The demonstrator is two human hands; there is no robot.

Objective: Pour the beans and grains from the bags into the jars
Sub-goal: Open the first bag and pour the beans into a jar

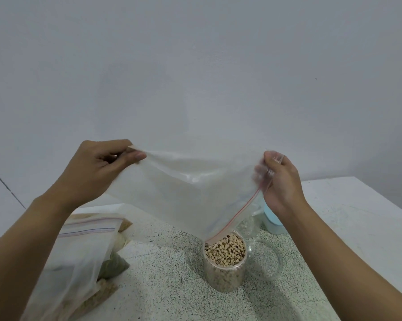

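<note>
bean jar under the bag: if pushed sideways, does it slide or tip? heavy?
Probably heavy for its size: the jar looks filled to the rim with beans. It likely slides rather than tips, since it stands upright, straight-walled, on the flat counter. It has no lid on, so a hard shove would probably spill beans.
</note>
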